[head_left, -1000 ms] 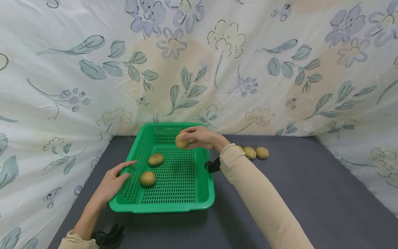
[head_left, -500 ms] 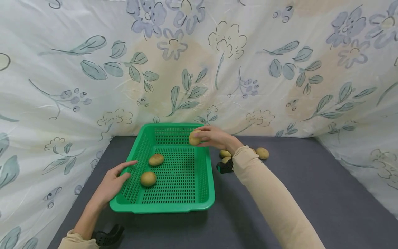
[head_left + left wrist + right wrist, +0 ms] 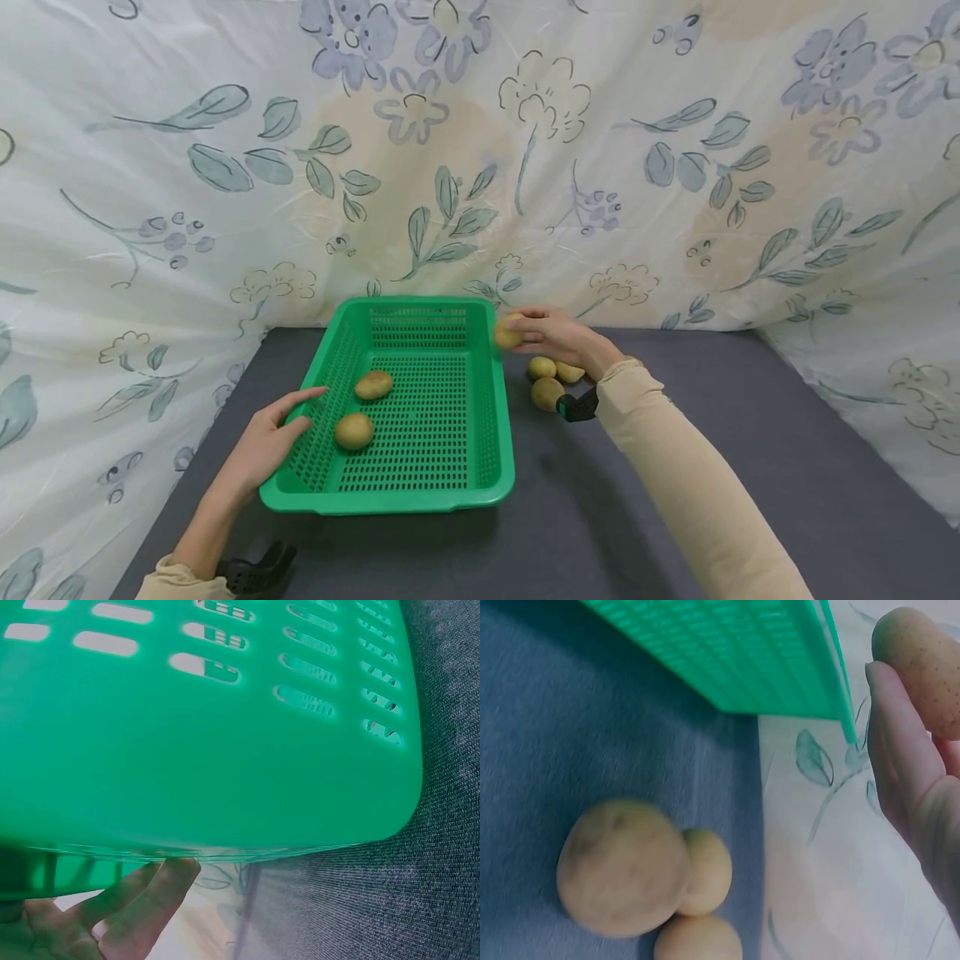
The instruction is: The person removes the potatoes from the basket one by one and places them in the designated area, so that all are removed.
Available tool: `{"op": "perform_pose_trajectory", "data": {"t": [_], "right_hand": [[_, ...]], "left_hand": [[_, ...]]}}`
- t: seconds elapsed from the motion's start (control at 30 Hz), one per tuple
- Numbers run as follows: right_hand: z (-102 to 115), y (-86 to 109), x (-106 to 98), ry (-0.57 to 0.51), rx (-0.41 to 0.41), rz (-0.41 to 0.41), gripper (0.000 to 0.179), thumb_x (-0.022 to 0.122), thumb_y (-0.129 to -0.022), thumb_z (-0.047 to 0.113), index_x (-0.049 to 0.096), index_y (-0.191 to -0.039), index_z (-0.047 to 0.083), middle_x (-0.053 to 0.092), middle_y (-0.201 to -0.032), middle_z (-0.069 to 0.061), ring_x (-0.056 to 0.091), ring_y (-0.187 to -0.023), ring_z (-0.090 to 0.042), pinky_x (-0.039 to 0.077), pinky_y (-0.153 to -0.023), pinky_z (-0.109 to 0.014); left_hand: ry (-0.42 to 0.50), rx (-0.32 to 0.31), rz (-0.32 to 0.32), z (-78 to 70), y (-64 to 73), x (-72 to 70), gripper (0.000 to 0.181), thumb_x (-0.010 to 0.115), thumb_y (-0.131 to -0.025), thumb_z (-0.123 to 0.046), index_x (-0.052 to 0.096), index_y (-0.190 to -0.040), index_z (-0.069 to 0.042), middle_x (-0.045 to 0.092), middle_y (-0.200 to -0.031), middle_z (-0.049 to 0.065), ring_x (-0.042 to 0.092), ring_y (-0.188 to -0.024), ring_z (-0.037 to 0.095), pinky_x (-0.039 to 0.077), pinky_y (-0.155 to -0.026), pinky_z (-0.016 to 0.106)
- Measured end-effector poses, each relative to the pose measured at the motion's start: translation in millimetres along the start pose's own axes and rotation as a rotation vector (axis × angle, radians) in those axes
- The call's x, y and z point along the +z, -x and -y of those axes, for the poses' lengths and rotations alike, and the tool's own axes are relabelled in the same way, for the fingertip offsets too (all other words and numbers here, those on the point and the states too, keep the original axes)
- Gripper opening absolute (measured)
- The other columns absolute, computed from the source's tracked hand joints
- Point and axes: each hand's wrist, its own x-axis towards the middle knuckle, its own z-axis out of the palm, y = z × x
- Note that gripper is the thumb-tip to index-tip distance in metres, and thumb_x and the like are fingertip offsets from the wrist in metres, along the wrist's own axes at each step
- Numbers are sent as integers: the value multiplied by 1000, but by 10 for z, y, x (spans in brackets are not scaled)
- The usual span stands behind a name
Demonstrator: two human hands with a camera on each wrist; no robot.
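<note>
My right hand (image 3: 551, 333) grips a potato (image 3: 507, 332) in the air at the right rim of a green plastic basket (image 3: 420, 500). In the right wrist view the speckled potato (image 3: 922, 671) rests between thumb and fingers, above the basket's edge. My left hand (image 3: 266, 437) holds the basket's left rim, its thumb and index finger reaching over the edge. From the left wrist view, its fingers (image 3: 146, 907) lie against the outside of the basket wall (image 3: 225, 780). Inside the basket lie one potato (image 3: 373, 385) and a second potato (image 3: 353, 432), apart from each other.
On the dark grey table (image 3: 750, 450), right of the basket, several potatoes (image 3: 547, 394) sit in a cluster under my right wrist, partly hidden by it. A floral curtain (image 3: 480, 167) hangs behind the table and along both sides.
My right hand has carried its potato rightward, from over the basket's inside to its right rim. More of the table potatoes near the basket show now. The left hand stays put.
</note>
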Motion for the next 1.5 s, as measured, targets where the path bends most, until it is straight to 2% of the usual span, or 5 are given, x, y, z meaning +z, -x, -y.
{"op": "perform_pose_trajectory", "data": {"t": [0.27, 0.6, 0.87, 1.3, 1.5], "right_hand": [[-109, 91, -190, 34, -3, -8, 53, 50, -99, 8, 29, -147, -3, 41, -132, -20, 58, -91, -16, 35, -102, -46], [-227, 231, -387, 37, 27, -64, 57, 55, -98, 14, 29, -146, -3, 48, -92, -5, 39, -60, -9, 40, -99, -41], [-304, 330, -544, 5, 24, -78, 61, 54, -98, 13, 24, -148, -4, 42, -131, -16, 57, -86, -13, 33, -103, -47], [-437, 502, -780, 19, 51, -94, 63, 55, -98, 15, 23, -149, -2, 35, -140, -22, 57, -102, -18, 37, -101, -41], [-501, 574, -912, 22, 64, -101, 67, 53, -99, 16, 15, -151, -3, 19, -151, -24, 33, -132, -36, 38, -101, -39]], "left_hand": [[-17, -9, 8, -8, -5, 3, 46, 39, -99, -6, 39, -145, -5, 22, -150, 26, 40, -62, 19, 40, -65, 35], [-12, -8, 10, -31, -12, 18, 47, 39, -99, -6, 38, -145, -4, 26, -147, 27, 32, -51, 13, 41, -59, 34], [-34, 9, 5, -37, -7, 16, 46, 40, -99, -7, 39, -145, -4, 24, -148, 28, 31, -49, 13, 41, -59, 33], [-44, 12, -1, -22, -2, 12, 46, 40, -99, -6, 39, -145, -3, 22, -150, 28, 28, -49, 13, 36, -51, 32], [-72, 22, -2, -25, 17, 6, 46, 40, -100, -7, 38, -145, -3, 20, -151, 27, 45, -88, 28, 39, -66, 34]]}}
